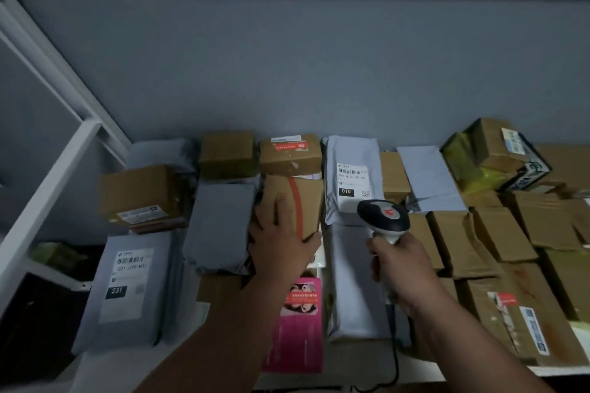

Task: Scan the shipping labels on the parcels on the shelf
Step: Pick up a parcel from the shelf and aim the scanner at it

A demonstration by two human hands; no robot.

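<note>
The left hand [281, 246] grips a small brown box [295, 206]. It looks light and stiff; its sides suit holding. The right hand [399, 260] squeezes the scanner [384, 217].

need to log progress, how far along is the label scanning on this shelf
Nothing visible marks any parcel as scanned. In hand: the right hand grips the scanner beside the grey mailer labelled 010, while the left hand holds a brown box with red tape. Left: the 231 mailer and many brown boxes.
</note>
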